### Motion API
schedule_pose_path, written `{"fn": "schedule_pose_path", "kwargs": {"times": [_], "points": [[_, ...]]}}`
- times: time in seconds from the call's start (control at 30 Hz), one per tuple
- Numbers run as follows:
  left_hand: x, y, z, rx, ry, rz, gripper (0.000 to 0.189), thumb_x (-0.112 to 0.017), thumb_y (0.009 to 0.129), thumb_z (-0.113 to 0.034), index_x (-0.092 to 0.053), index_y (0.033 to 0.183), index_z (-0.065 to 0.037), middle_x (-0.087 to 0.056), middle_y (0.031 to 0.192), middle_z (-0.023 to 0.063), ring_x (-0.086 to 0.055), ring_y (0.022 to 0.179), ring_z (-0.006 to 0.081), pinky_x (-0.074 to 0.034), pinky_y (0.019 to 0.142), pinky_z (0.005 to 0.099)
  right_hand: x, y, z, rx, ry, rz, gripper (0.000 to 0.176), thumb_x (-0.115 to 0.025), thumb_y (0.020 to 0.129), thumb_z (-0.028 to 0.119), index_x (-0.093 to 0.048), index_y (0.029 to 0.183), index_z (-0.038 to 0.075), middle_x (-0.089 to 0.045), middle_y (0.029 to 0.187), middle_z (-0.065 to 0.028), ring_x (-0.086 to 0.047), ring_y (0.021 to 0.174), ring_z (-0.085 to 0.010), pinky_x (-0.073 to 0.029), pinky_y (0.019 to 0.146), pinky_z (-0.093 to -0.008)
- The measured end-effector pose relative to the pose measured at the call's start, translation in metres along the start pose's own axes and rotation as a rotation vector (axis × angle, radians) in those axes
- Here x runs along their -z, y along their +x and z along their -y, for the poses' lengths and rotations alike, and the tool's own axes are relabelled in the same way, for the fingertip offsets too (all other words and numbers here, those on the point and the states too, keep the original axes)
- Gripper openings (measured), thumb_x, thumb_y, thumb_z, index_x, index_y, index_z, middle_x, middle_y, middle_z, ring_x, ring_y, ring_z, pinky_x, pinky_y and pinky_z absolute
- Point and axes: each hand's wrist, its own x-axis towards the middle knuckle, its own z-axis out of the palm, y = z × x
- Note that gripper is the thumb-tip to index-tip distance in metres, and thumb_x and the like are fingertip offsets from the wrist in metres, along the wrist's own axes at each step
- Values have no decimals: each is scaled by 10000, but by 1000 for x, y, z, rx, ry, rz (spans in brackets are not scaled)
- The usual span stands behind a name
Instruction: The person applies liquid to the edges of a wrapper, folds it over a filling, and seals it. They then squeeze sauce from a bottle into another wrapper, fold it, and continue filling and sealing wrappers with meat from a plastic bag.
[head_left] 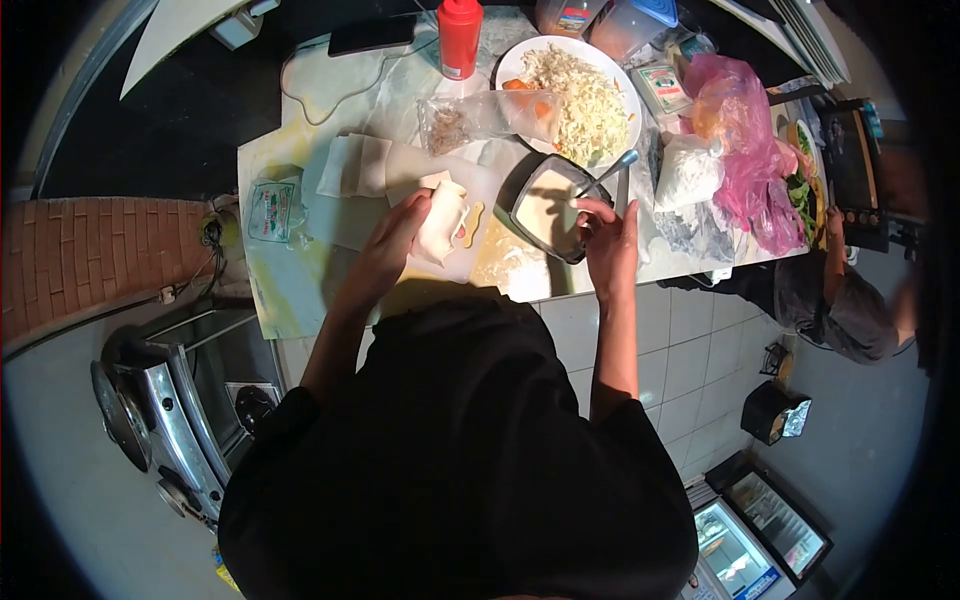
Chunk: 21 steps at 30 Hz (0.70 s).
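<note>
In my left hand (pixel 393 243) is a pale, rolled dough wrapper (pixel 438 225), held between thumb and fingers above a whitish sheet. A small curved yellowish piece (pixel 473 224) lies just to the right of the roll. My right hand (pixel 608 235) is over the right edge of a dark square bowl (pixel 522 220) of creamy white liquid. Its fingers are bent toward the liquid, with the thumb apart, and nothing shows in them. A spoon (pixel 612 172) leans in the bowl, its handle pointing up and right, above my right fingers.
Flat wrappers (pixel 352 166) lie left of the roll. Behind stand a plate (pixel 503 60) of shredded filling, a clear plastic bag (pixel 445 122) and a red squeeze bottle (pixel 460 40). Rightward are a bag of white powder (pixel 688 172) and pink plastic bags (pixel 735 100). Another person (pixel 850 310) is at far right.
</note>
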Motion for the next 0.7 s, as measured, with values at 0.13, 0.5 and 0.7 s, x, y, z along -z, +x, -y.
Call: {"fn": "schedule_pose_path", "kwargs": {"times": [0.13, 0.5, 0.7], "points": [[0, -5, -5, -2, 109, 28, 451, -493, 1056, -275, -520, 1377, 40, -568, 1358, 137, -517, 1266, 170, -389, 1069, 289, -16, 3, -6, 405, -772, -207, 681, -232, 1093, 455, -718, 971, -6, -567, 951, -67, -488, 888, -214, -398, 847, -341], [-6, -13, -23, 36, 117, 104, 453, -525, 1041, -284, -533, 1359, 39, -566, 1367, 134, -513, 1283, 188, -365, 1092, 294, -9, 1, 3, 72, -495, -139, 713, -151, 1061, 585, -592, 1028, 26, -704, 974, -44, -444, 831, -136, -360, 772, -286], [-8, -20, -19, -159, 300, 113, 437, -525, 1045, -267, -532, 1364, 32, -554, 1383, 143, -509, 1294, 197, -366, 1098, 301, -25, -6, 17, 71, -252, -31, 818, -134, 1041, 628, -674, 1005, 15, -613, 1061, -28, -434, 847, -148, -339, 760, -278]]}}
